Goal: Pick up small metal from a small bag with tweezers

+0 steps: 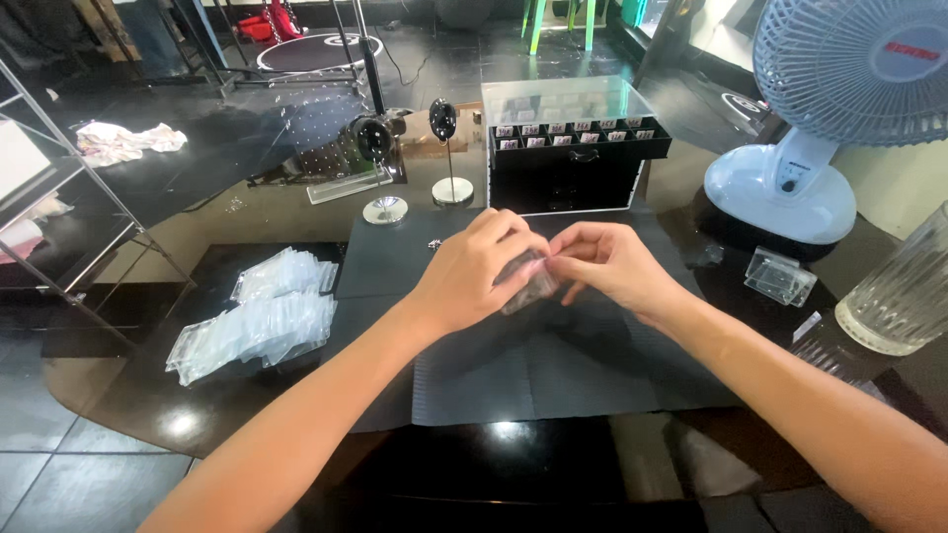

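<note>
Head view looks down on two bare hands meeting above a dark ribbed mat, with the left hand and the right hand both pinched closed on one small clear plastic pouch held between them, just above the mat's middle. That pouch looks thin, limp and nearly weightless, likely slick and quick to crumple, so a fingertip hold at its top edge, as both hands have now, seems the sensible place; whether anything sits inside it is too small to tell. To the left, partly on the mat's edge, lies a loose heap of similar clear pouches. Beyond the hands stands a black compartment box with a clear lid and rows of small labelled slots, and beside it two little round-based display stands. A white desk fan stands at the right, with a small clear plastic case near its base and a ribbed drinking glass at the far right edge. All of it rests on a glossy dark glass table that throws back reflections, over a dark tiled floor, with a metal rack at the left.
</note>
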